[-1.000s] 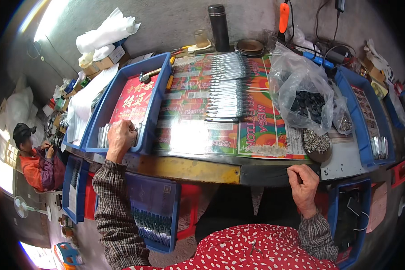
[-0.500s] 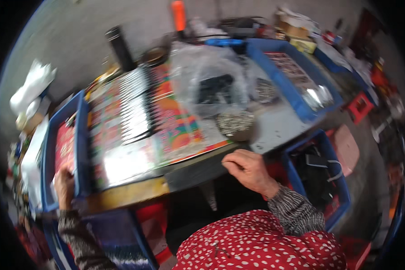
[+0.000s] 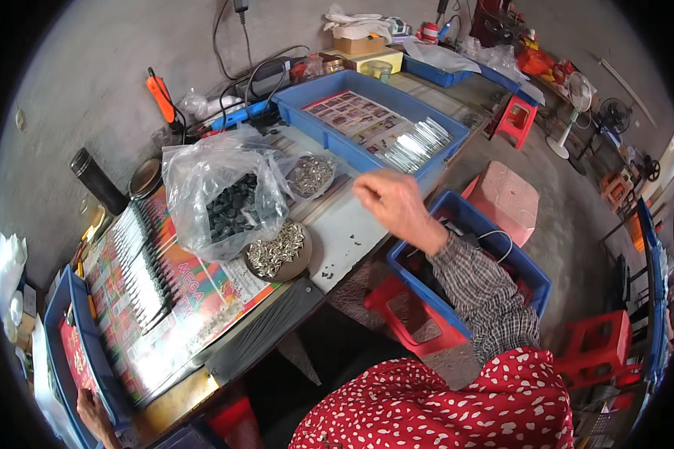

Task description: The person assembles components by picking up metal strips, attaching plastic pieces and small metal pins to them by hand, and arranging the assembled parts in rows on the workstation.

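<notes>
My right hand (image 3: 398, 209) hovers above the table's front edge, beside the large blue tray (image 3: 329, 142). Its fingers are curled closed; whatever they hold, if anything, is hidden. In that tray lies a bundle of shiny metal strips (image 3: 419, 146). At the far lower left, my left hand (image 3: 93, 414) is at the near end of a second blue tray (image 3: 101, 359), with a red printed sheet inside. Its fingers look bent closed, and their contents cannot be made out. Between the hands stands a round dish of small metal parts (image 3: 278, 251), next to a clear bag of black pieces (image 3: 232, 206).
A row of metal strips with dark ends (image 3: 138, 262) lies on the colourful printed sheet. Behind stand a black cylinder (image 3: 97, 179) and an orange-handled tool (image 3: 161, 97). A blue crate (image 3: 532, 288) and red stool (image 3: 397, 314) sit below the table's front edge.
The view has swung to the right, bringing more of the large blue tray and the floor into sight. My right hand has moved from the table's front middle toward that tray.
</notes>
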The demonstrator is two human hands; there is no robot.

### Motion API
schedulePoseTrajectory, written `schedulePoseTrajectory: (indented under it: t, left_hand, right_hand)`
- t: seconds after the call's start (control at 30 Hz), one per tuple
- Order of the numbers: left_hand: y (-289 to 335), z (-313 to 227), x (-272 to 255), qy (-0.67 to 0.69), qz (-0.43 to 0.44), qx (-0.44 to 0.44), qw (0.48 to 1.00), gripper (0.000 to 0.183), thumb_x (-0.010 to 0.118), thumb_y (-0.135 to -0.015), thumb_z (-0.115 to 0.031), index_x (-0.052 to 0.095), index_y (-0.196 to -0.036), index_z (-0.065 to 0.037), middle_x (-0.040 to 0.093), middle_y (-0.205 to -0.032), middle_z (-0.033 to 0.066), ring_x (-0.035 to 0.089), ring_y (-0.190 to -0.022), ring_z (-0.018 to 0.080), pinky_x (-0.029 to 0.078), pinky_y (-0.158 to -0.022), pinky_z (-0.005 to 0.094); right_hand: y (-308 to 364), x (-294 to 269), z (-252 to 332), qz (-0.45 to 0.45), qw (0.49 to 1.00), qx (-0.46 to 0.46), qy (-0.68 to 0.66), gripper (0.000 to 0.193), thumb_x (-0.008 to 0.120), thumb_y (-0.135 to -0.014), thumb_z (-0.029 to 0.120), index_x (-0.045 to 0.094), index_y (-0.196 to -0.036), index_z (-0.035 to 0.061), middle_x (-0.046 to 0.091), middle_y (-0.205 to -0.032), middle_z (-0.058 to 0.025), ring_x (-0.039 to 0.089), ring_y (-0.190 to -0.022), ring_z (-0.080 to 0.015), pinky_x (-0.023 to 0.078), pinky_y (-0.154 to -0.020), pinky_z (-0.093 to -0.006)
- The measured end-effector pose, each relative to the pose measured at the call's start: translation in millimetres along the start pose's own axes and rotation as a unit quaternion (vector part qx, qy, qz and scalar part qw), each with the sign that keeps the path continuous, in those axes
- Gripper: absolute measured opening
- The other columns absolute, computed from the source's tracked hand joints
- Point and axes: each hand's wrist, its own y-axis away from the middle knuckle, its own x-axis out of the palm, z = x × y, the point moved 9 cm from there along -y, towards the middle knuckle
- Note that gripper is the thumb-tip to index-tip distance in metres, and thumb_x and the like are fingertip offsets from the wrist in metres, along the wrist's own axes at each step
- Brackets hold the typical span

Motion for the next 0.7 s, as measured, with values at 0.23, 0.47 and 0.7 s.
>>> schedulePoseTrajectory:
  t: [0.23, 0.47, 0.7]
  left_hand:
    - [-1, -33, -26, 0.061, -0.025, -0.006, 0.998, 0.015, 0.050, -0.094, -0.009, 0.056, -0.101, 0.003, 0.063, -0.091, 0.0204, 0.061, -0.082, 0.0345, 0.047, -0.075, 0.0389]
    - [18, -54, -36, 0.019, -0.148, 0.068, 0.986, 0.025, 0.052, -0.097, -0.009, 0.061, -0.116, 0.003, 0.066, -0.108, 0.0188, 0.064, -0.099, 0.0328, 0.050, -0.085, 0.0366]
    - [36, -188, -62, 0.010, -0.155, 0.127, 0.980, 0.019, 0.055, -0.094, -0.004, 0.064, -0.110, 0.002, 0.067, -0.101, 0.0185, 0.065, -0.092, 0.0338, 0.051, -0.077, 0.0389]
  right_hand:
    - [-31, -34, -109, -0.031, 0.980, 0.053, 0.188, 0.012, 0.060, -0.083, 0.016, 0.066, -0.084, 0.0049, 0.066, -0.082, -0.0132, 0.063, -0.080, -0.0331, 0.050, -0.071, -0.0439]
    - [-41, -27, -191, 0.108, 0.940, 0.125, 0.299, 0.020, 0.057, -0.085, 0.011, 0.070, -0.099, 0.0095, 0.065, -0.103, -0.0172, 0.059, -0.102, -0.0357, 0.049, -0.085, -0.0450]
    - [-43, -13, -199, 0.215, 0.901, 0.151, 0.344, 0.029, 0.054, -0.086, 0.006, 0.070, -0.109, 0.0157, 0.059, -0.111, -0.0165, 0.055, -0.106, -0.0347, 0.047, -0.089, -0.0450]
